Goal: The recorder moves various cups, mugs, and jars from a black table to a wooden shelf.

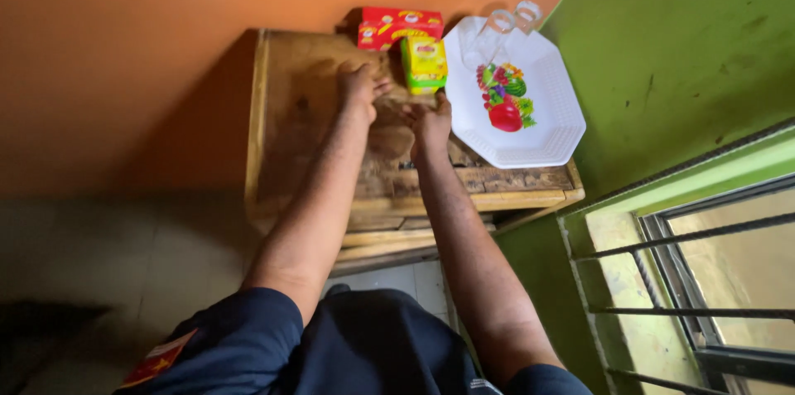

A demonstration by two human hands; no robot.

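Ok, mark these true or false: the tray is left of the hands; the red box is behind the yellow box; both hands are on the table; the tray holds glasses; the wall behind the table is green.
1. The tray is left of the hands. False: it lies right of both.
2. The red box is behind the yellow box. True.
3. The left hand and right hand are on the table. True.
4. The tray holds glasses. True.
5. The wall behind the table is green. False: orange.
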